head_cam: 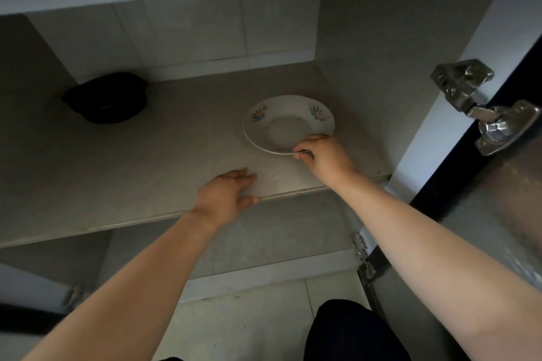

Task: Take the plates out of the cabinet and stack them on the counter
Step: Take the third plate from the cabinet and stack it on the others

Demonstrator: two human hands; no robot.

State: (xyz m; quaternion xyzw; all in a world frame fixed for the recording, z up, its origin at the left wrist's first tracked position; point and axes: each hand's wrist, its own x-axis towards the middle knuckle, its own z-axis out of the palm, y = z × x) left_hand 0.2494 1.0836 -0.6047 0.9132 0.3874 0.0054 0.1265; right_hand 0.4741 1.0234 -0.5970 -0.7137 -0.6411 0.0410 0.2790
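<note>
The plate [286, 123] lies on the shelf [117, 161], right of centre, pinched at its near rim by the right hand [324, 157]. The left hand [224, 195] rests open and empty. A one-edge pinch (thin rim) risks slipping or tilting when lifted.

Right hand [324, 155] pinching near rim of floral plate [286, 123] on cabinet shelf [117, 173]; left hand [224, 195] flat at shelf edge. Black pot [107, 98] back left.

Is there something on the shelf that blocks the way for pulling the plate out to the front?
Nothing visible does. The right hand grips the plate at its near rim; the black pot sits far left.
</note>
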